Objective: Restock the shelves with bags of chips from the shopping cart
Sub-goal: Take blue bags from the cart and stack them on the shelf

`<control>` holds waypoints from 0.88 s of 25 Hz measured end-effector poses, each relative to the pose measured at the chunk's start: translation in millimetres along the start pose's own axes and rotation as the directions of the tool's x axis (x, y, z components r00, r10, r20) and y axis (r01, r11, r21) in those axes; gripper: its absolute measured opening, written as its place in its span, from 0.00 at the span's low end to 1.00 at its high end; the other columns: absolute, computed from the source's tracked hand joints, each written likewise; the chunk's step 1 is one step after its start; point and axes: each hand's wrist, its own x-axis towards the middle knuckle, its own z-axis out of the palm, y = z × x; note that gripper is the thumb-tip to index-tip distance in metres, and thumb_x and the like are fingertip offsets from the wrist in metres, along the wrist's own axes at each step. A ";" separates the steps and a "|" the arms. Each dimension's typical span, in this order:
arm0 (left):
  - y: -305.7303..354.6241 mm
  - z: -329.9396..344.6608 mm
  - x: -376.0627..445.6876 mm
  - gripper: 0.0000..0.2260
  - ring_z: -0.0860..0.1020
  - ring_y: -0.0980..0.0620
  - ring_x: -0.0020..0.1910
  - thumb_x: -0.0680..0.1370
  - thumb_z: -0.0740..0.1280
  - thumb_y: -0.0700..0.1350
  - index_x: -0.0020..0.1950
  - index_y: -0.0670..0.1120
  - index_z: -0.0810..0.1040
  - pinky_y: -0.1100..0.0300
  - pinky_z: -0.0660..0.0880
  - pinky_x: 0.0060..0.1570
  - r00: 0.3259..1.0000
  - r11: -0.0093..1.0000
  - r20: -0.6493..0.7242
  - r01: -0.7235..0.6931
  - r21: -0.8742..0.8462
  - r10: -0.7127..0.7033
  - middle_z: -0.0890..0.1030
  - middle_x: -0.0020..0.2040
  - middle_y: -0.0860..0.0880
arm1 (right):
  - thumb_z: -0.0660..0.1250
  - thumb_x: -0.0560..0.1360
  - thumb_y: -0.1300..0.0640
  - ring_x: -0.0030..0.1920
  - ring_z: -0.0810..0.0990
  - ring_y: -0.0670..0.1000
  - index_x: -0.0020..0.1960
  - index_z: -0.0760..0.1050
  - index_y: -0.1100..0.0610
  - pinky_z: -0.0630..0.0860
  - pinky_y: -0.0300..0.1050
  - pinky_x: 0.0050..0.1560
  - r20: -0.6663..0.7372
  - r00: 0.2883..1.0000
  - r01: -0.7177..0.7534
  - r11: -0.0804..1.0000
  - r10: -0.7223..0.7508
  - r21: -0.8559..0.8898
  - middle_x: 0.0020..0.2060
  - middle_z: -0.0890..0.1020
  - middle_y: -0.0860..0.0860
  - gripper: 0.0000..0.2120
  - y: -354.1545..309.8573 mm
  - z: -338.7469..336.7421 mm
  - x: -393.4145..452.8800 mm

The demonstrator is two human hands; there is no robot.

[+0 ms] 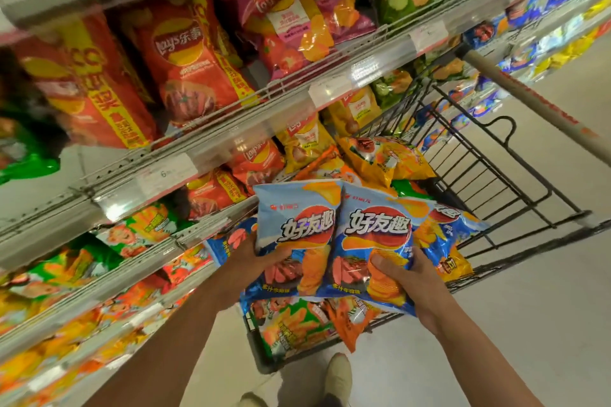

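The 2 blue chip bags [334, 241] hide both hands' fingers; the shopping cart [496, 175] interior stays mostly covered.

The left hand [256, 256] grips one blue chip bag [297, 235] at its lower edge; the right hand [408, 277] pinches a second blue bag [373, 241] just beside it, thumb on its front; both bags hang over the wire shopping cart [489, 175], which holds orange bags [383, 155]; red bags [185, 63] fill the shelves [231, 129] on the left.

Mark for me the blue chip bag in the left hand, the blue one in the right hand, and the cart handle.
left blue bag [297, 228], head view, on its printed front.
right blue bag [373, 235], head view, on its front logo.
cart handle [529, 99], head view, mid-length of the bar.
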 end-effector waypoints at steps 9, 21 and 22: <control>-42.6 -90.7 -132.7 0.21 0.85 0.44 0.56 0.73 0.74 0.50 0.64 0.46 0.81 0.54 0.82 0.53 0.993 0.961 -0.092 -0.100 -0.257 0.079 0.86 0.58 0.44 | 0.80 0.64 0.51 0.55 0.86 0.50 0.67 0.75 0.44 0.82 0.53 0.55 0.247 0.951 0.243 0.945 -0.187 -0.219 0.55 0.86 0.46 0.33 -23.8 95.2 -74.8; -247.9 -304.3 -463.5 0.19 0.85 0.40 0.53 0.77 0.72 0.43 0.67 0.41 0.77 0.51 0.83 0.49 0.795 0.798 -0.566 -0.480 -0.366 0.219 0.84 0.58 0.37 | 0.77 0.69 0.61 0.33 0.84 0.47 0.61 0.79 0.55 0.79 0.40 0.30 0.699 0.703 0.453 0.839 -0.129 -0.300 0.40 0.88 0.50 0.22 95.4 391.4 -271.0; -270.1 -316.7 -494.7 0.19 0.84 0.39 0.56 0.76 0.72 0.43 0.67 0.42 0.78 0.48 0.82 0.53 0.761 0.782 -0.620 -0.500 -0.372 0.191 0.84 0.59 0.38 | 0.76 0.70 0.64 0.33 0.84 0.47 0.61 0.79 0.56 0.79 0.42 0.30 0.735 0.669 0.479 0.820 -0.111 -0.312 0.39 0.88 0.50 0.21 112.2 419.2 -286.7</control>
